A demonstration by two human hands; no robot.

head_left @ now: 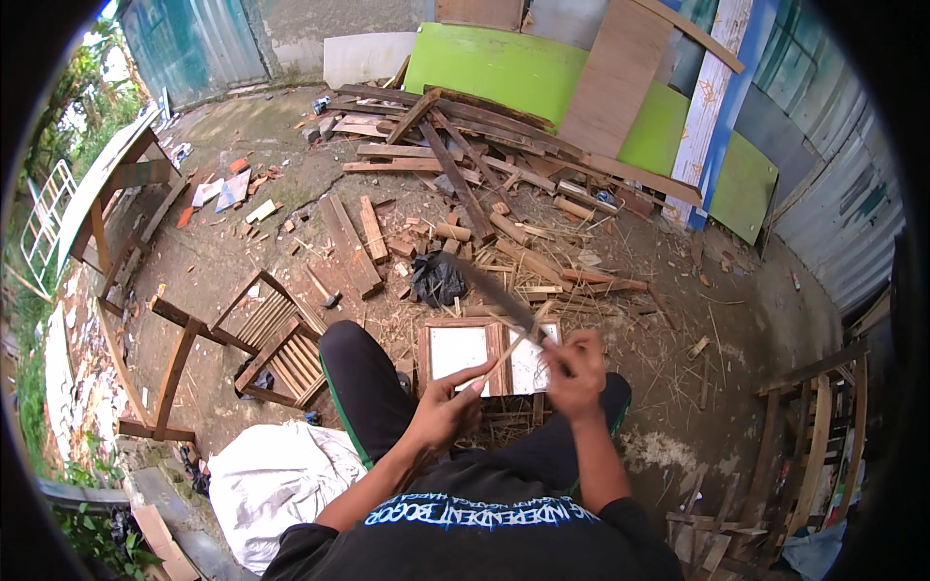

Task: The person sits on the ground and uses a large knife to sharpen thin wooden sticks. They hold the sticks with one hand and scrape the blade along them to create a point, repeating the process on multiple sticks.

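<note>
My left hand [451, 405] is closed, pinching a thin pale strip of bamboo or wood [506, 359] that slants up and to the right. My right hand [577, 373] grips a machete [496, 292]; its long dark blade points up and to the left, crossing near the strip's upper end. Whether blade and strip touch, I cannot tell. Beneath both hands, between my knees, is a brown wood-framed board with white panels [455, 350]. Fingers and blade hide part of its right panel.
Bamboo pieces [528, 259] and shavings litter the ground ahead, beside a black plastic bag [438, 280]. A hammer [324, 288] lies left of it, near a slatted wooden frame [295, 360]. Planks [465, 126] are heaped farther back. A white sack [281, 484] sits at my left.
</note>
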